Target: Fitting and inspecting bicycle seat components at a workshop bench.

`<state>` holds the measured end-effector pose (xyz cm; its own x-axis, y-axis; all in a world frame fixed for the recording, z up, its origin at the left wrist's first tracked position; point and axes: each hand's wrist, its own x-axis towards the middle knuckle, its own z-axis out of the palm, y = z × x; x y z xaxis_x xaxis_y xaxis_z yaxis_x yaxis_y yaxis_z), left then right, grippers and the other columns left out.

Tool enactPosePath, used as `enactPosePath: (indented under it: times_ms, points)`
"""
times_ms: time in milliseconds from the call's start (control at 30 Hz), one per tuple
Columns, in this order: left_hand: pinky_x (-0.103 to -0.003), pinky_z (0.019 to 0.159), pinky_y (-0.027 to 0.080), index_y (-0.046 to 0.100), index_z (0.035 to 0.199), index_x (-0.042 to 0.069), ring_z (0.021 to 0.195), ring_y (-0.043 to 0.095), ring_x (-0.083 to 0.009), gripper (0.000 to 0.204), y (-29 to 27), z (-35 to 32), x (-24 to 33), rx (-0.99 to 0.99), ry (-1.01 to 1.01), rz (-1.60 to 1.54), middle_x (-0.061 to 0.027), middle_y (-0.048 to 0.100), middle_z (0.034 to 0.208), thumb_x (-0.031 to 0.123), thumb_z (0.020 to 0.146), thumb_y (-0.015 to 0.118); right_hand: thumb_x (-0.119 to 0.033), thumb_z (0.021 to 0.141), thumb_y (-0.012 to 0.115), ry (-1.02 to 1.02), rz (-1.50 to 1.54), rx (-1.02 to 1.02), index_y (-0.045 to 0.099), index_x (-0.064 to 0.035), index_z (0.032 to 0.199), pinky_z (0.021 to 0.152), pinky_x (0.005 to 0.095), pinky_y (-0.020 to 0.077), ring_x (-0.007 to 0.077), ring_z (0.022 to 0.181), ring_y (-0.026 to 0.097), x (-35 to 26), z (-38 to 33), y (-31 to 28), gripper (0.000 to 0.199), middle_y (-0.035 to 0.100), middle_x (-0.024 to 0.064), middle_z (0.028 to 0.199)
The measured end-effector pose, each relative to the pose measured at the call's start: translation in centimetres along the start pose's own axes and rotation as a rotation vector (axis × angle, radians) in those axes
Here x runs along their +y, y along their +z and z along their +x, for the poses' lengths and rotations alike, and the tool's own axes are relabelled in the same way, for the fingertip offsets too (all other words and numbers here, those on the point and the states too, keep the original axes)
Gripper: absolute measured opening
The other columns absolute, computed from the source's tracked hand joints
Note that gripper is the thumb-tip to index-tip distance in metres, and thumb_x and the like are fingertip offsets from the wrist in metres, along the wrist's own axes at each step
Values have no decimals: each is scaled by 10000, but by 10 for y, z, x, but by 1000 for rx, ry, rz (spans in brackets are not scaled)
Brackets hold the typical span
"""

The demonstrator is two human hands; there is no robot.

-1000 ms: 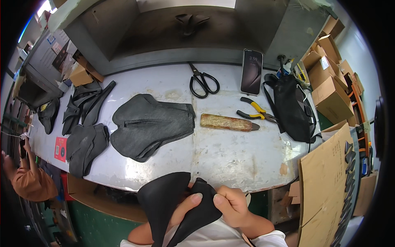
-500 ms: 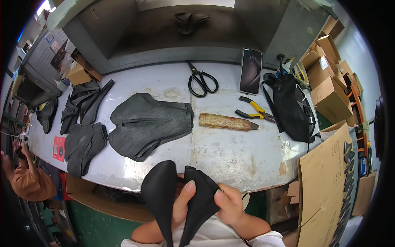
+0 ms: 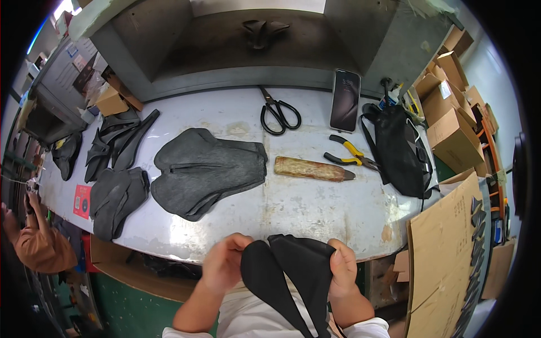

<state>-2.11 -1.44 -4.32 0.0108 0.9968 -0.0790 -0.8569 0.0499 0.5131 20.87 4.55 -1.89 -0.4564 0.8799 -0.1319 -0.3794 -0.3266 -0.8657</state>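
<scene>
At the table's near edge I hold up a black, smooth piece shaped like a bicycle saddle cover (image 3: 304,259), with two lobes, a slit between them and long tails hanging down. My left hand (image 3: 224,263) curls at its left lobe, slightly blurred, with some fingertips hidden. My right hand (image 3: 342,269) pinches the upper right corner, thumb in front. Beyond my hands lies a stack of grey saddle-shaped pieces (image 3: 208,169). To the right of that stack is a scraper-like tool with a worn, wrapped handle (image 3: 310,169).
Black-handled scissors (image 3: 280,117), yellow-black pliers (image 3: 352,153), a phone (image 3: 345,101) and a black bag (image 3: 397,149) occupy the table's far and right side. Folded dark pieces (image 3: 118,200) lie left. A grey metal hood (image 3: 248,76) stands behind; cardboard (image 3: 442,253) stands right. Another person (image 3: 45,248) is far left.
The black piece has shifted right and been turned. My left hand has moved from the slit to its outer left edge; my right hand has moved out to the upper right corner.
</scene>
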Motion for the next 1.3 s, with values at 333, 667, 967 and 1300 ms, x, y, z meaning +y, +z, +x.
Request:
enactPosePath:
  times_ms: [333, 667, 967, 1300]
  points:
    - [-272, 521, 403, 629, 696, -36, 536, 517, -155, 126, 43, 3, 32, 177, 457, 1360, -68, 567, 605, 12, 767, 721, -59, 826, 696, -552, -990, 249, 587, 35, 987, 742, 318, 473, 214, 788, 581, -12, 12, 14, 216, 641, 123, 925]
    - [-277, 506, 399, 620, 723, 9, 523, 486, -193, 144, 66, 2, 10, -48, 471, 1258, -71, 562, 653, 54, 787, 741, -20, 896, 655, -255, -687, -173, 377, 41, 1380, 566, 244, 379, 103, 637, 467, 4, -19, 39, 561, 494, 51, 737]
    - [-284, 635, 392, 564, 758, 56, 721, 489, -111, 188, 47, -2, 18, -2, -123, 754, -7, 538, 791, 81, 839, 732, 25, 871, 660, -314, -777, -237, 353, 45, 1353, 558, 200, 316, 40, 597, 397, -3, -16, 36, 572, 455, -11, 683]
    - [-238, 691, 364, 548, 786, 85, 748, 474, -68, 192, 34, 2, 1, -10, -488, -14, 48, 536, 800, 161, 946, 621, 6, 854, 703, -401, -711, -257, 540, 42, 1238, 653, 273, 516, 174, 697, 640, -11, -7, 42, 419, 675, 158, 906]
